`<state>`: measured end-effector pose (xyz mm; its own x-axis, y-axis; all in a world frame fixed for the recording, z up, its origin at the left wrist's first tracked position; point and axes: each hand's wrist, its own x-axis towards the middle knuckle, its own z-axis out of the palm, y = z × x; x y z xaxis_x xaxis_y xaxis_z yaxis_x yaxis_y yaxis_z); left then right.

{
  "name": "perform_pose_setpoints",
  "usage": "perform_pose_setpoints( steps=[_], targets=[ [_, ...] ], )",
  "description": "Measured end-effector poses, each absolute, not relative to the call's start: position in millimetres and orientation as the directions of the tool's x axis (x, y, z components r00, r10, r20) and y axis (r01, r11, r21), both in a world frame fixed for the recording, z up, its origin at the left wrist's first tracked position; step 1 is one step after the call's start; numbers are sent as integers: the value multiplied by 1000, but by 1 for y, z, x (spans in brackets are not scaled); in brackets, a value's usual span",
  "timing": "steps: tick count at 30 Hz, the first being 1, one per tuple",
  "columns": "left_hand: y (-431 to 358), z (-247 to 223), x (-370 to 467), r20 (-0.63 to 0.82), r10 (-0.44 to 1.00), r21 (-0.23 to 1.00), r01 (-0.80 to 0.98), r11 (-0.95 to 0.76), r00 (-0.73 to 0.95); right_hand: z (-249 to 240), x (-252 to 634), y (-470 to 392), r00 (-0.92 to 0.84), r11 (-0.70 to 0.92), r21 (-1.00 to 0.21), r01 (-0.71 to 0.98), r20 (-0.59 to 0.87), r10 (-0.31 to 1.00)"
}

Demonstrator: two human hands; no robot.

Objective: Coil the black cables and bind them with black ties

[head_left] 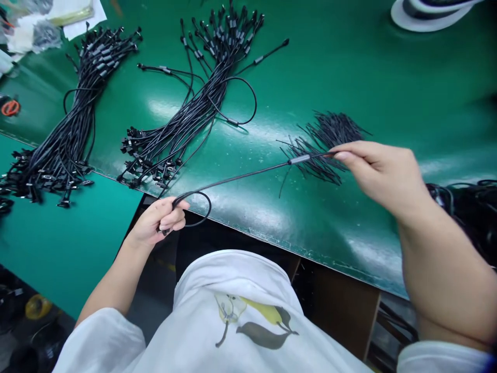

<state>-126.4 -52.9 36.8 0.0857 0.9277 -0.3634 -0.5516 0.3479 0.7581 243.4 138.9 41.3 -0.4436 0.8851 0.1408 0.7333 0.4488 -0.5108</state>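
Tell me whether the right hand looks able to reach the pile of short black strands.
Likely yes: the right hand appears close to the pile of short black strands, whose upper part lies uncovered, but the hand pinches the black cable and may need to release it.

the cable (248,175) is thin and black, with a short grey sleeve (300,159) round it near its right end. most of its length is drawn out nearly straight, slanting down and leftward from the heap of thin black strips (339,132). the sleeve shows in front of the heap's lower left part, and the cable runs on rightward across the heap. well left of the heap, the cable bends into a small open loop, its tip mostly hidden.
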Motion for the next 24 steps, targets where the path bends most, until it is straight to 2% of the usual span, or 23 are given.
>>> perform_pose_setpoints(
  steps=[3, 5, 6, 7, 9, 11, 13, 15, 19, 20, 22, 24],
  targets=[
    [-45, 37, -126, -389, 918, 744, -615, 262, -79, 32, 239, 126, -609, 626, -344, 699, 173, 775],
    [-37, 32, -118, -387, 908, 767, -602, 222, -159, 31, 229, 107, -761, 783, -201, 589, 190, 621],
    [-32, 29, -112, -373, 910, 796, -566, 213, -181, 33, 223, 95, -836, 852, -175, 493, 177, 520],
    [-28, 26, -104, -351, 916, 833, -512, 209, -196, 36, 215, 83, -900, 905, -191, 381, 146, 410],
    [-22, 19, -86, -290, 936, 910, -359, 206, -198, 45, 197, 63, -976, 933, -315, 172, 73, 205],
    [-22, 15, -67, -221, 964, 967, -161, 197, -148, 55, 178, 54, -994, 886, -459, 66, 50, 100],
    [-25, 15, -53, -170, 984, 985, 21, 171, -60, 63, 163, 58, -990, 799, -598, 56, 72, 123],
    [-28, 19, -46, -150, 988, 987, 53, 148, 34, 64, 154, 71, -962, 670, -740, 64, 132, 238],
    [-26, 28, -42, -129, 986, 944, -293, 155, 104, 44, 143, 85, -731, 399, -915, 66, 228, 643],
    [-25, 29, -41, -135, 986, 915, -369, 161, 95, 36, 139, 82, -665, 303, -952, 50, 195, 721],
    [-22, 28, -37, -189, 979, 865, -458, 204, 79, 19, 130, 73, -602, 5, -999, -41, 29, 798],
    [-21, 23, -30, -252, 966, 835, -492, 249, 62, 8, 121, 63, -593, -337, -925, -177, -174, 787]
  ],
)
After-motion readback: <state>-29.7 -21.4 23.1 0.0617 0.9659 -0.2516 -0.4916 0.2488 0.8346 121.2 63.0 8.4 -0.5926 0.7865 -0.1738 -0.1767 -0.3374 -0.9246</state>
